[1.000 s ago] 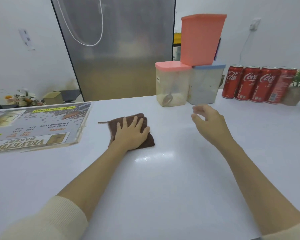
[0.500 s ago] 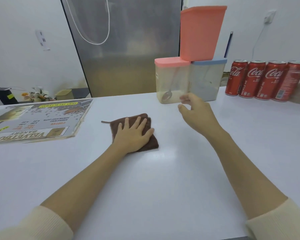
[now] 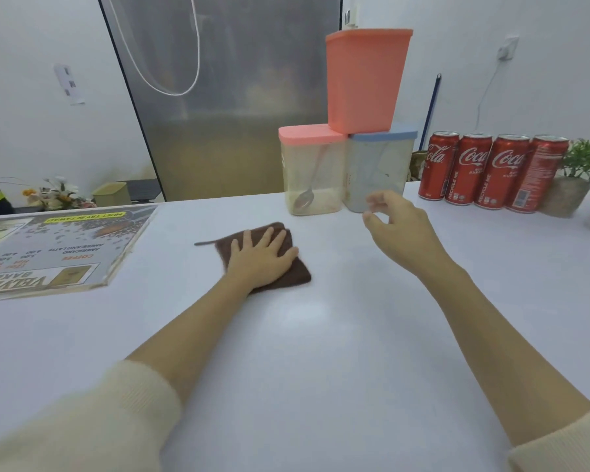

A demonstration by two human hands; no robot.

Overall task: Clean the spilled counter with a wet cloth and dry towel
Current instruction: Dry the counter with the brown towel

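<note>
A folded brown cloth (image 3: 298, 272) lies on the white counter (image 3: 321, 352), a little left of the middle. My left hand (image 3: 261, 258) presses flat on top of it with the fingers spread. My right hand (image 3: 401, 228) hovers above the counter to the right of the cloth, fingers loosely bent and holding nothing, just in front of the blue-lidded container (image 3: 378, 168). No spill shows on the glossy surface.
At the back stand a pink-lidded container (image 3: 309, 168) with a spoon inside, the blue-lidded one, and a pink tub (image 3: 365, 80) stacked on top. Several red cola cans (image 3: 491, 170) and a small potted plant (image 3: 573, 178) line the right. A printed menu board (image 3: 55, 247) lies at left.
My right hand has drifted left and forward toward the containers. My left hand stays pressed on the brown cloth in about the same spot. The view has shifted slightly.
</note>
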